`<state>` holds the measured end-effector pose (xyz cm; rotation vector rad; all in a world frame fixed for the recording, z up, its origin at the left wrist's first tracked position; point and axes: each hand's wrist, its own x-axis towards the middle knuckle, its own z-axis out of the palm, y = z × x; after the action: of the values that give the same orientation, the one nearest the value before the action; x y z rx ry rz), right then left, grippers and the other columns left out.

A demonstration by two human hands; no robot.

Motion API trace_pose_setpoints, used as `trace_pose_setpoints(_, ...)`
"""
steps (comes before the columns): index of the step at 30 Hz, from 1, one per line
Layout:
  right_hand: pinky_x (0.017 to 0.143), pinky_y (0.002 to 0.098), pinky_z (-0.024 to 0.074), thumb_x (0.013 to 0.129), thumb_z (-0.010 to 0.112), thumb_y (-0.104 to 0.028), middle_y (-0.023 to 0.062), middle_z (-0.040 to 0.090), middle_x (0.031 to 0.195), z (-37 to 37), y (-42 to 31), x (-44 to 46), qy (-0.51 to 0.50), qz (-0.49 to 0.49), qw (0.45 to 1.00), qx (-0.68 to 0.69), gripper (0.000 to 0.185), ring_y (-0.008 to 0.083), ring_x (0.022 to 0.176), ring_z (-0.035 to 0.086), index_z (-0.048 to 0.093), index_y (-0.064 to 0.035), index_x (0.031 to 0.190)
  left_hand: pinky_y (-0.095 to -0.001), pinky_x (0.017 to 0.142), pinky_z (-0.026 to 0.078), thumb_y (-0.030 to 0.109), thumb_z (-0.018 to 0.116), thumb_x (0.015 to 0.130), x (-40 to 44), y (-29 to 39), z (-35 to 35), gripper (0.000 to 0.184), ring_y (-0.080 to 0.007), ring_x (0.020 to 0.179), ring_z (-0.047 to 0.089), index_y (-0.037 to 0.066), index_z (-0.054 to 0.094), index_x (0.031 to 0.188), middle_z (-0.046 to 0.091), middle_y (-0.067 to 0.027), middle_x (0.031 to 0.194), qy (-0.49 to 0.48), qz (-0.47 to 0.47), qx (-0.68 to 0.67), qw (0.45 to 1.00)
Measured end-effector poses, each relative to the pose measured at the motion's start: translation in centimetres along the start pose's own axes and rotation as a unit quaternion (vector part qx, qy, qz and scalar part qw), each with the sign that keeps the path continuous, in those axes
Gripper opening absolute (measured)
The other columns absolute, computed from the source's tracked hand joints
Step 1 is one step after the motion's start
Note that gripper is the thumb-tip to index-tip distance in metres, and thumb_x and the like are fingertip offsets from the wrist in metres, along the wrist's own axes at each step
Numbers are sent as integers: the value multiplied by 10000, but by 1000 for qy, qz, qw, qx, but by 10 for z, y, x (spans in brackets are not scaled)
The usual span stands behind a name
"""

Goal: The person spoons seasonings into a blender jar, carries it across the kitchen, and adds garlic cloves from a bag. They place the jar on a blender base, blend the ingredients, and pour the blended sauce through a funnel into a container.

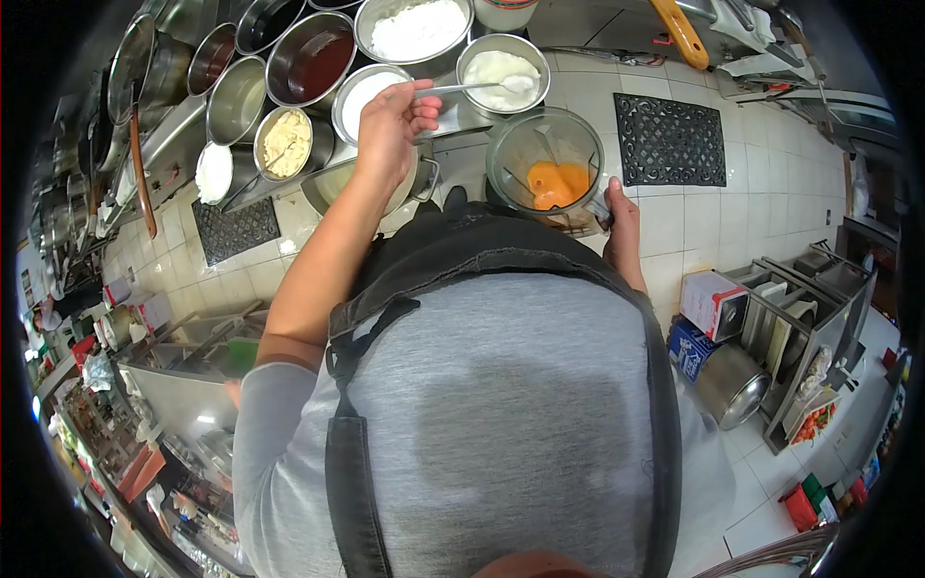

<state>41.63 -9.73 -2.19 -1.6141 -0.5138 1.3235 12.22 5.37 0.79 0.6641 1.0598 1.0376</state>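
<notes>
You've got your left hand [389, 123] closed around the handle of a spoon [449, 89], its loaded tip at the steel container [548, 81] of white cream. Your right hand [622, 229] is by the handle of the blender jar [511, 162] with orange puree [559, 185] inside (can't tell how tight, fingers are hidden). I'd watch for drips if that spoon tilts, or the jar tipping if your hold's loose.

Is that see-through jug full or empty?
Partly full: in the jug, orange mixture sits at the bottom and stops well short of the rim.
</notes>
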Motion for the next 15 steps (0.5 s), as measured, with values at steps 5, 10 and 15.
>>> trace_pose_setpoints(5, 657, 232, 427, 918, 575, -449, 15, 627, 765, 0, -1, 1, -6, -7, 1000, -2, 454, 75, 678, 530, 678, -13, 845, -254, 648, 491, 185, 446, 982, -3, 7, -9, 314, -135, 697, 571, -78, 560, 1110, 634, -114, 867, 3, 15, 13, 1000)
trace_pose_setpoints(10, 682, 225, 418, 919, 577, -440, 5, 624, 765, 3, -2, -1, 5, -8, 1000, 2, 442, 70, 692, 527, 679, -18, 837, -256, 632, 477, 202, 446, 988, -21, 22, 0, 316, -124, 691, 565, -64, 574, 1100, 638, -100, 841, -22, 29, 58, 998)
trace_pose_setpoints(15, 691, 225, 420, 918, 579, -439, 6, 633, 773, -11, 10, 9, -12, 8, 1000, -11, 438, 69, 703, 533, 677, -23, 822, -245, 627, 468, 214, 454, 991, -35, 6, 21, 304, -103, 675, 554, -40, 602, 1069, 633, -72, 804, -63, 1, 114, 991)
